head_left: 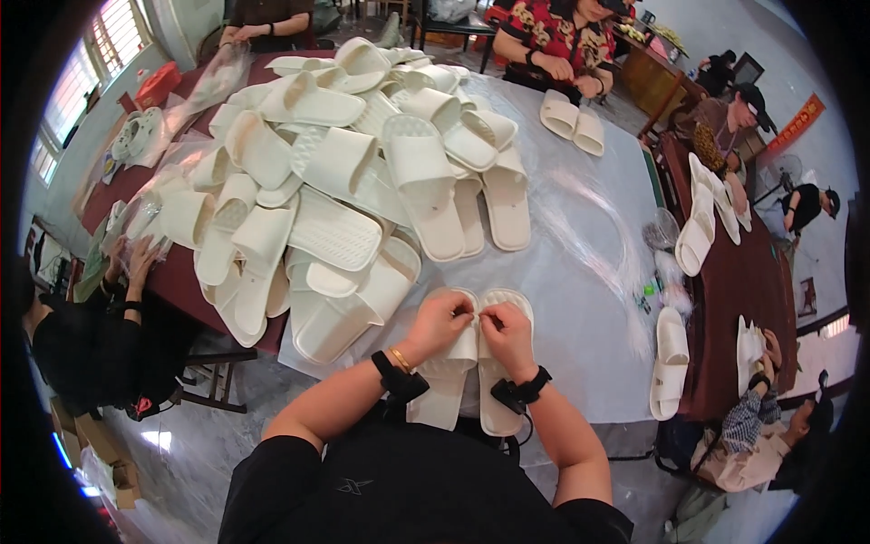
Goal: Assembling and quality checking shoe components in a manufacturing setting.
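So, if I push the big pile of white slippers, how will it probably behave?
The pile of white slippers would probably slide apart rather than move as one, since they overlap loosely at different angles. Each one likely holds its shape fairly well, because many straps stand arched with no foot inside.

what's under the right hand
A white slipper: its patterned far end shows beyond the right hand and its near end toward the body. Much of its middle is covered; what the hand pinches, if anything, cannot be made out.
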{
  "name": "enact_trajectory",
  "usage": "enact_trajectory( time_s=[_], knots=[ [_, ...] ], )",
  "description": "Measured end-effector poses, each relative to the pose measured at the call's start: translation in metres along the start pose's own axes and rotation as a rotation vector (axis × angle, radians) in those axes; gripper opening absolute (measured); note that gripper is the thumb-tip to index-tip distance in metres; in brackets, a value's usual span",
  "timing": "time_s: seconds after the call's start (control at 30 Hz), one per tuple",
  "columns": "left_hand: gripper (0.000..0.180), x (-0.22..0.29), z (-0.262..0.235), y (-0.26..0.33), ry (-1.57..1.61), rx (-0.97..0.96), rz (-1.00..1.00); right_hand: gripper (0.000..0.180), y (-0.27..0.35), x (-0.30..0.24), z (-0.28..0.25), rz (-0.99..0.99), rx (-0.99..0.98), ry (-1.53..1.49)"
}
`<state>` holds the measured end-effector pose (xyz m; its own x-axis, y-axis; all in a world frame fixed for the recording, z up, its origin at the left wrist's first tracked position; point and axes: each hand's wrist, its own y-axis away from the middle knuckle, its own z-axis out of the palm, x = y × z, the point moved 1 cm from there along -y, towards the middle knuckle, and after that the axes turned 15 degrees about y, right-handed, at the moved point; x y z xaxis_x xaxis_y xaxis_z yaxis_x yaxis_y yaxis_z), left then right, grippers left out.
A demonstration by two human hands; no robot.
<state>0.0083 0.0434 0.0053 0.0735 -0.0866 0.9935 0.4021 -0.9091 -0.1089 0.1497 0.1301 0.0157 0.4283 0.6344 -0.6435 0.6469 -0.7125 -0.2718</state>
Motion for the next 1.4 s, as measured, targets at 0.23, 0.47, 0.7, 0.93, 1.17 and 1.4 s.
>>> enact_trajectory(
  time_s=[0.23,0.47,0.7,0.93,1.17,1.4],
  knots=[
    [0.012,0.001,0.003,0.001,-0.094,-0.011,0.062,0.003,-0.001,0.001,0.002,-0.037,-0.014,0.028],
    [0.013,-0.003,0.006,0.000,-0.195,-0.025,0.129,0.005,-0.002,0.004,0.001,-0.122,0.000,0.093],
    [0.027,0.024,-0.001,0.006,-0.408,0.076,0.488,0.012,-0.003,-0.003,-0.012,-0.034,-0.078,0.056],
    [0.020,0.028,-0.018,0.065,-0.544,-0.337,0.213,0.030,0.019,0.045,-0.039,0.166,0.006,0.191],
    [0.030,0.050,-0.008,0.070,-0.600,-0.486,-0.011,0.032,0.037,0.058,-0.034,0.180,-0.003,0.253],
    [0.051,0.024,0.010,0.068,-0.538,-0.408,0.039,0.031,0.039,0.053,-0.030,0.306,-0.038,0.012]
  ],
)
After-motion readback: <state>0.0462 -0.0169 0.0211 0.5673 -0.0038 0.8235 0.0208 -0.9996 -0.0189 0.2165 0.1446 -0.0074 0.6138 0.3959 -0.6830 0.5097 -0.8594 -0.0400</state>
